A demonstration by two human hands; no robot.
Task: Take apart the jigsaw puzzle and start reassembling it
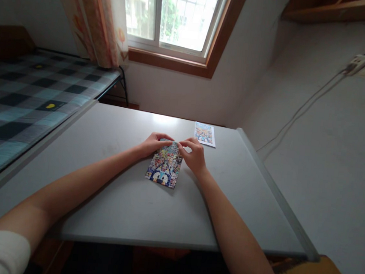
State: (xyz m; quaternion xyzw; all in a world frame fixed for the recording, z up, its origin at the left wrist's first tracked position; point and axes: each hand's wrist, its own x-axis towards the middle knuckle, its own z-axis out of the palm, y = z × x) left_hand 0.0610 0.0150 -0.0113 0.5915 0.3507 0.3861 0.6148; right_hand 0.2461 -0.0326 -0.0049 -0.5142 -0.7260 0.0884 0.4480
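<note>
A small, brightly printed jigsaw puzzle (164, 165) lies flat in the middle of the grey table (124, 200). My left hand (154, 143) rests at the puzzle's far left corner, fingers curled and pinched together at its top edge. My right hand (194, 155) sits at the far right corner, fingertips pinched at the same top edge. The fingertips of both hands nearly meet over the puzzle's far edge. What they pinch is too small to make out.
A printed picture card (205, 133) lies farther back on the table, right of my hands. A bed with a checked cover (25, 96) borders the table's left side. The white wall (328, 168) runs along the right edge. A window and curtain are behind.
</note>
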